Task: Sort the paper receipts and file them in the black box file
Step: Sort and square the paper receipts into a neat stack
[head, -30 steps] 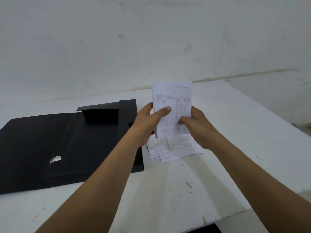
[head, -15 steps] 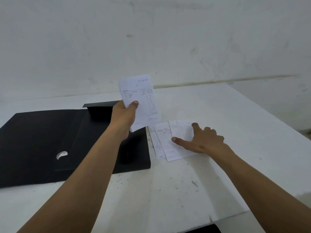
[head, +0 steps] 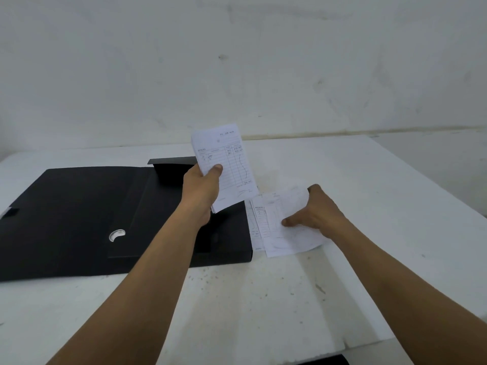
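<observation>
Two hands are sorting: left hand (head: pixel 203 191) pinches a stack (head: pixel 226 164) above the box file (head: pixel 79 206), right hand (head: pixel 316 212) pinches a receipt (head: pixel 284 235) just right of it, probably bound for that stack.

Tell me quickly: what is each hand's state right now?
Left hand: closed on a stack of receipts, held above the black box file.
Right hand: closed, pinching the top receipt on the table.
</observation>
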